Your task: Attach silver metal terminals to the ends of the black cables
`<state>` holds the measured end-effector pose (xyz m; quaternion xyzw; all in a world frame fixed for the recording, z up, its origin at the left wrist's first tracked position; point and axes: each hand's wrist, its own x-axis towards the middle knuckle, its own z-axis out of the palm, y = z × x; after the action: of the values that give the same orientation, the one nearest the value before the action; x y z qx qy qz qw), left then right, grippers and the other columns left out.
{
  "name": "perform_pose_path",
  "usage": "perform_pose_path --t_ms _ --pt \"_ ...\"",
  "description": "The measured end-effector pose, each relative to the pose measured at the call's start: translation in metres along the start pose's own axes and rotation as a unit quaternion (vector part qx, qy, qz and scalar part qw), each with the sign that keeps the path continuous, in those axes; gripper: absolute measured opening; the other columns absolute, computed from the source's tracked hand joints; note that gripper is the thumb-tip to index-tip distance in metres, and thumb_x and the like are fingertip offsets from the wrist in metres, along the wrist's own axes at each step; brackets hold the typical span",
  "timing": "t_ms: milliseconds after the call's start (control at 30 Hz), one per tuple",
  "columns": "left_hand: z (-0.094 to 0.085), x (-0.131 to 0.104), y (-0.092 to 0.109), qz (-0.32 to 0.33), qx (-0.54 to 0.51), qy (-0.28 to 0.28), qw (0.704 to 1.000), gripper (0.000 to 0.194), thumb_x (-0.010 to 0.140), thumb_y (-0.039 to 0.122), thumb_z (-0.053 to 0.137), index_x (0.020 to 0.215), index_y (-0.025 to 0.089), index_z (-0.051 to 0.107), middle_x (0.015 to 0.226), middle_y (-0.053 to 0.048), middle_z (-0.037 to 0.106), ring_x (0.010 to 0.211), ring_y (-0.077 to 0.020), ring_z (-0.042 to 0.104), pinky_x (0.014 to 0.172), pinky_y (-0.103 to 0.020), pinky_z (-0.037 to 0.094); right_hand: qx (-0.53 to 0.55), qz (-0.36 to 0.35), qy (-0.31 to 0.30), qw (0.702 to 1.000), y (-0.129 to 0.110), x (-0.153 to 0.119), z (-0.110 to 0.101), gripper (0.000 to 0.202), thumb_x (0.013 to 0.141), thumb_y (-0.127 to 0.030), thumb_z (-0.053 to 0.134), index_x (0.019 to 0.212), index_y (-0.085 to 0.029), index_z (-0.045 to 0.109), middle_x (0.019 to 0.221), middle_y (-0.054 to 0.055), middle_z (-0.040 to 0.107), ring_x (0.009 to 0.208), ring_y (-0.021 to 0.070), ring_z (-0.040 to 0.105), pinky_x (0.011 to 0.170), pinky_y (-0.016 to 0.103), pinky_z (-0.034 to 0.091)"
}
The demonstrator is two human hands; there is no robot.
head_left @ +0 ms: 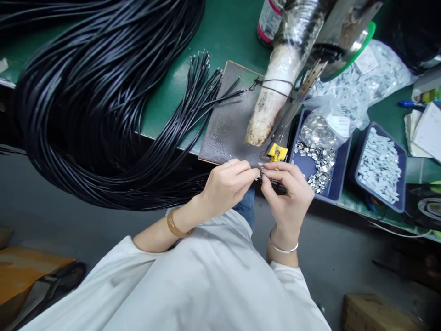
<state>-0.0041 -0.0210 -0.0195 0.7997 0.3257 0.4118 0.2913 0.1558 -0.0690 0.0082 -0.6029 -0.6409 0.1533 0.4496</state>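
Both hands meet at the table's front edge, fingertips nearly touching. My left hand (229, 184) is pinched on a small metal part (260, 172), mostly hidden by the fingers. From the right, the thumb and fingers of my right hand (288, 186) close on the same small piece. Just beyond the fingertips is a yellow piece (277, 151) on a metal tool. A dark board (229, 124) lies behind the hands. To the right, a blue tray (336, 184) holds many small shiny metal pieces. Black cables (193, 110) with stripped ends fan out onto the board.
A large black cable bundle (86, 92) covers the left of the green table (168, 87). A plastic-wrapped tube (272, 87) slants over the board. Right of it are plastic bags (361, 82) and a second tray (402, 184) of pale pieces. A jar (268, 23) stands at the back.
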Motion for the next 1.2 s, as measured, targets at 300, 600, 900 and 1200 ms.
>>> perform_pose_path --t_ms 300,600,900,1200 --pt "-0.003 0.003 0.020 -0.280 -0.439 -0.024 0.853 0.022 0.092 0.035 0.064 0.085 0.015 0.064 0.062 0.001 0.064 0.040 -0.0045 0.042 0.040 -0.019 0.033 0.161 0.057 0.068 0.983 0.001 -0.003 0.017 0.007 0.086 -0.017 0.069 0.088 -0.023 0.071 0.101 0.002 0.070 0.094 0.0175 0.074 0.082 0.035 0.065" --pt "-0.004 0.018 0.013 -0.316 -0.443 0.039 0.838 0.010 0.072 0.020 0.079 0.074 0.012 0.074 0.068 -0.001 0.070 0.061 -0.0078 0.059 0.059 -0.018 0.047 0.006 -0.146 0.144 0.979 -0.001 -0.006 0.014 0.023 0.088 -0.007 0.064 0.104 -0.023 0.067 0.099 0.003 0.076 0.090 0.0166 0.074 0.077 0.033 0.063" --pt "-0.004 0.021 0.007 -0.311 -0.434 0.046 0.844 0.008 0.075 0.021 0.075 0.075 0.013 0.076 0.071 -0.001 0.072 0.063 -0.0079 0.060 0.063 -0.018 0.049 0.057 -0.071 0.111 0.990 0.013 -0.002 0.016 0.020 0.085 -0.006 0.067 0.097 -0.022 0.068 0.096 0.002 0.076 0.090 0.0160 0.074 0.077 0.033 0.063" --pt "0.001 0.028 0.007 -0.300 -0.374 0.084 0.873 0.007 0.071 0.017 0.071 0.072 0.013 0.076 0.064 -0.001 0.069 0.058 -0.0087 0.058 0.058 -0.019 0.048 -0.059 -0.165 0.112 0.978 0.017 0.004 0.018 0.023 0.081 -0.003 0.070 0.094 -0.021 0.065 0.101 0.004 0.077 0.092 0.0152 0.074 0.082 0.030 0.062"
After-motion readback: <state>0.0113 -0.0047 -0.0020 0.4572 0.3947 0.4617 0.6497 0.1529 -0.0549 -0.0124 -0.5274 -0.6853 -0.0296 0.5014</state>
